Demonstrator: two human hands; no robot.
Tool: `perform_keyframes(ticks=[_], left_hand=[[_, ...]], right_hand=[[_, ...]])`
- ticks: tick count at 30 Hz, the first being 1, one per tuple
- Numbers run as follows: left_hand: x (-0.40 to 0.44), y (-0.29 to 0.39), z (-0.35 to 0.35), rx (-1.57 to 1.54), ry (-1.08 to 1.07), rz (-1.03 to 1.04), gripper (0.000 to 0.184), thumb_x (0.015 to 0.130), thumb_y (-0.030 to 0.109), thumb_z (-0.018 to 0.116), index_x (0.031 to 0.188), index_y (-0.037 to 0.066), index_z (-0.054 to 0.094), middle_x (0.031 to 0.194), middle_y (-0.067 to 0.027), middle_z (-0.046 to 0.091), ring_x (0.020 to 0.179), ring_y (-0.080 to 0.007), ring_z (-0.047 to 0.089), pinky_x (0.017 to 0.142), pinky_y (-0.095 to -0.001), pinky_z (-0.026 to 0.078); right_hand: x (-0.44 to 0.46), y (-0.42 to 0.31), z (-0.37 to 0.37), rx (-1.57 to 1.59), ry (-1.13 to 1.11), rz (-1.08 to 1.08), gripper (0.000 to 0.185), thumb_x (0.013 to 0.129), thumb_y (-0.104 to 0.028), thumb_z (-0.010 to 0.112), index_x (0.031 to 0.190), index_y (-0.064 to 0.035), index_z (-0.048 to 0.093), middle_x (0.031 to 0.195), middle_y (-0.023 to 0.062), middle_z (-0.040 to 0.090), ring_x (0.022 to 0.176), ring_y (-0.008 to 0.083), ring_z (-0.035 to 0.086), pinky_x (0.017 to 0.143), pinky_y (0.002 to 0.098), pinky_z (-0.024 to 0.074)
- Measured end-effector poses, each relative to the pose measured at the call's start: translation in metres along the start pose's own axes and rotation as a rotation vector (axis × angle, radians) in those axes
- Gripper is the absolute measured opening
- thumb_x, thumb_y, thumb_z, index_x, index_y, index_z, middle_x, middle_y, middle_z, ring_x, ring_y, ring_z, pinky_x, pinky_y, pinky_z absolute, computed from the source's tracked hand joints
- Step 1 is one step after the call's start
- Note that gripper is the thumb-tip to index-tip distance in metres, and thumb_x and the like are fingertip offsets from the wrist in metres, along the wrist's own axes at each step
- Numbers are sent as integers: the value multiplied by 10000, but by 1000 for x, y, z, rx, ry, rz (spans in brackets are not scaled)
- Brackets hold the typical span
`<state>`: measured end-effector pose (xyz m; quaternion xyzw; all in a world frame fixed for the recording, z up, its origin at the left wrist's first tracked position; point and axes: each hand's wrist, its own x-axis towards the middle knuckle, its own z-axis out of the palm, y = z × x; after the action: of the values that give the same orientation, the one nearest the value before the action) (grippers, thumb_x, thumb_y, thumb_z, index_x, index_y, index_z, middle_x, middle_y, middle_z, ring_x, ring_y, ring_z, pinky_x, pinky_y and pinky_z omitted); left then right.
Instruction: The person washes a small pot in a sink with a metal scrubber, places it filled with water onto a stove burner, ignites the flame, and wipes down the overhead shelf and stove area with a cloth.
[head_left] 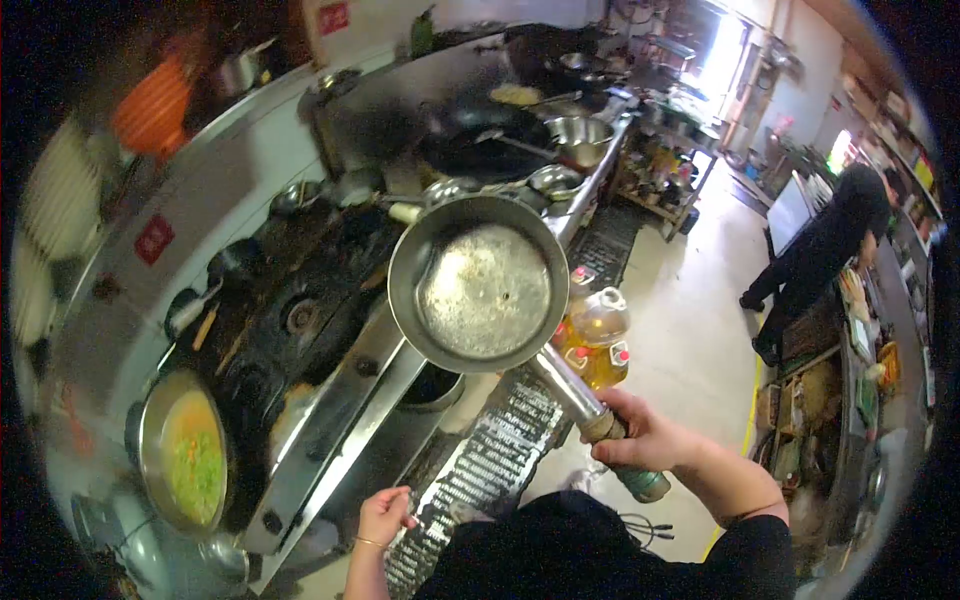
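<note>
"Pan (485, 288) at the centre of the view: by what is it held?"

"By its handle (568, 384) alone, which is pointed toward five o'clock. The right hand (637, 436) is wrapped firmly around the binding (604, 428) there, presumably because heat is kept off the palm and slipping is lessened."

"And the left hand (384, 517), near seven o'clock?"

"It is held apart from the pan, its fingers loosely curled. Whether something small is pinched in it cannot be told."

"Why is the pan's mouth turned upward?"

"So that anything inside would be kept in, it may be supposed. Whether the shine on the base is liquid or bare metal cannot be told."

"What has been set around it?"

"The stove (300, 317) is spread toward nine o'clock. Greens (195, 465) in broth are contained in a metal bowl (155, 450) at eight o'clock. Jugs (603, 340) of yellow liquid are stood on the floor (690, 350) between three and four o'clock, beside the dark mat (490, 440), likely so that footing is left free."
</note>
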<state>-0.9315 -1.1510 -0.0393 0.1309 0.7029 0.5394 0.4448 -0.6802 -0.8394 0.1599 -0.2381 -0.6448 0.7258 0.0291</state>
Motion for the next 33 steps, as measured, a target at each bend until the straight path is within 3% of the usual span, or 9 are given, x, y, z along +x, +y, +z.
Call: perform_keyframes(ticks=[2, 6, 10, 16, 18, 21, 24, 31, 33], left_hand=[[15, 2, 37, -35, -80, -28, 294, 924, 194, 542, 1095, -42, 580, 722, -112, 654, 549, -157, 625, 558, -256, 519], [46, 44, 189, -158, -337, -35, 304, 950, 204, 489, 1105, -45, 571, 813, -139, 674, 762, -201, 673, 732, -298, 537], [93, 31, 323, -75, -625, -152, 348, 948, 221, 498, 1187, -31, 525, 960, -174, 660, 876, -235, 663, 814, -316, 530], [125, 63, 451, 35, -604, -218, 378, 939, 273, 513, 1203, 1, 526, 997, -169, 658, 896, -217, 656, 817, -303, 518], [137, 73, 481, -7, -542, -245, 350, 933, 265, 525, 1172, 11, 550, 988, -164, 661, 865, -206, 661, 803, -299, 525], [166, 83, 526, 25, -474, -272, 327, 928, 228, 535, 1157, -4, 557, 971, -162, 663, 849, -207, 666, 785, -297, 532], [220, 91, 572, 39, -476, -248, 318, 916, 182, 553, 1157, -25, 550, 941, -158, 667, 852, -216, 667, 786, -307, 537], [383, 172, 753, 165, -584, -122, 243, 902, 175, 573, 1081, 11, 579, 874, -101, 670, 804, -179, 657, 699, -267, 536], [420, 209, 824, 298, -725, 54, 270, 898, 182, 564, 1103, 5, 562, 898, -93, 670, 784, -138, 639, 647, -234, 502]], right_hand=[[-26, 7, -30, -13, 65, -58, 643, 759, 19, 674, 1320, -62, 370, 1110, 13, 518, 989, 106, 496, 845, 258, 429], [-89, 49, -117, 48, 218, -20, 784, 775, 23, 662, 1407, -155, 233, 1032, 56, 521, 929, 136, 515, 784, 296, 465], [-168, 110, -212, -12, 403, -3, 794, 772, 5, 674, 1404, -126, 212, 988, 66, 524, 885, 135, 534, 735, 292, 484], [-239, 136, -325, 167, 678, 106, 800, 730, 11, 675, 1386, -50, 220, 891, 81, 588, 785, 153, 580, 706, 310, 492], [-248, 106, -355, 274, 675, 108, 398, 835, -140, 591, 1197, 4, 510, 994, 105, 557, 727, 113, 532, 573, 257, 466], [-245, 116, -422, 225, 687, 129, 479, 875, -208, 548, 1295, -11, 425, 1121, 141, 560, 874, 207, 585, 711, 332, 499], [-223, 125, -495, 309, 781, 140, 773, 745, -18, 672, 1380, -40, 232, 902, 92, 599, 769, 162, 590, 694, 314, 499], [-233, 106, -633, 232, 991, 123, 796, 730, -62, 709, 1387, -58, 259, 950, 107, 593, 849, 168, 588, 747, 318, 504], [-255, 112, -664, 245, 1062, 113, 805, 733, -59, 708, 1392, -59, 245, 956, 108, 590, 853, 167, 587, 755, 317, 503]])
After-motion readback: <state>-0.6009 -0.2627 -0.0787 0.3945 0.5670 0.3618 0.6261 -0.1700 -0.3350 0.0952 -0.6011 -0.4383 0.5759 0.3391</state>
